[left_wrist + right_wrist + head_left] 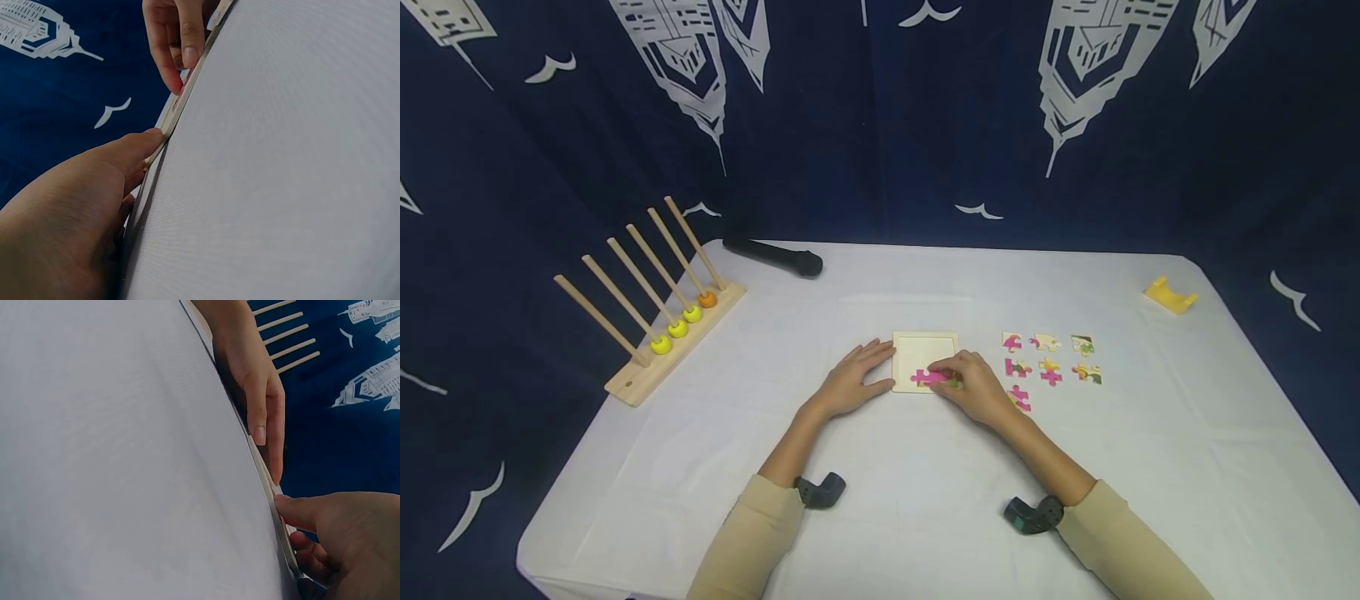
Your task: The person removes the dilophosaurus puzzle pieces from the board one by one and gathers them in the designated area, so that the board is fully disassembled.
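Observation:
A square wooden puzzle tray (917,350) lies flat on the table. Pink and green jigsaw pieces (922,377) are along its near side, partly covered by fingers. My left hand (852,379) rests at the tray's left edge with its fingers extended, and in the left wrist view its thumb touches the rim. Over the tray's near right corner, my right hand (973,387) holds a puzzle piece between thumb and curled fingers, which hide much of it. Right of this hand, several loose puzzle pieces (1051,372) lie in rough rows.
To the left stands a wooden peg rack (673,354) with tall rods and a few yellow and orange beads. A black microphone-like object (775,257) lies at the back left. At the back right sits a small yellow stand (1170,296). A dark patterned curtain (880,125) hangs behind the table.

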The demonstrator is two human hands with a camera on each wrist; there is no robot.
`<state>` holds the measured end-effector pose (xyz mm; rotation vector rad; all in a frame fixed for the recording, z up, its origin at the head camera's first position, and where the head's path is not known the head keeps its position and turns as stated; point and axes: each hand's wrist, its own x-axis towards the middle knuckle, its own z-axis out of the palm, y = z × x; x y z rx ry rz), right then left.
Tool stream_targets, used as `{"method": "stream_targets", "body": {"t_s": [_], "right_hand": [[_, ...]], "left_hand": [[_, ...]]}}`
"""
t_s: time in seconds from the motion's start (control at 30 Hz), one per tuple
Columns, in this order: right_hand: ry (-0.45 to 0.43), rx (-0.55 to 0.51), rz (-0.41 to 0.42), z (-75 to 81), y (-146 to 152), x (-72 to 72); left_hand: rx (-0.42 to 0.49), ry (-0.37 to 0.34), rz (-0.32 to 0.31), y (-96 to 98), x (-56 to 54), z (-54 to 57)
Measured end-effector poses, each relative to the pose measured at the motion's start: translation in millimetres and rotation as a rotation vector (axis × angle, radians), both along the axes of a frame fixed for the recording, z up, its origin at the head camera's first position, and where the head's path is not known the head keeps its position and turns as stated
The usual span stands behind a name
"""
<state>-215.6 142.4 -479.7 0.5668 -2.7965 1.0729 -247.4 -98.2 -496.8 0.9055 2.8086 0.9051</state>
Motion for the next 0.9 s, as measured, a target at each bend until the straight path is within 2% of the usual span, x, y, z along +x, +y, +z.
{"method": "stream_targets", "body": {"t_s": [0.27,0.53,0.9], "right_hand": [[0.017,-0.079,0.003,-2.4,-0.7,-1.0],[0.028,-0.101,0.000,-1.4,-0.4,-1.9],[0.075,-0.138,0.054,-6.0,4.9,-5.3]], "left_hand": [[0.003,0.011,0.003,-0.1,0.2,0.0],[-0.006,0.011,0.004,-0.1,-0.5,0.5],[-0.003,0.013,-0.003,-0.6,-0.3,0.6]]}}
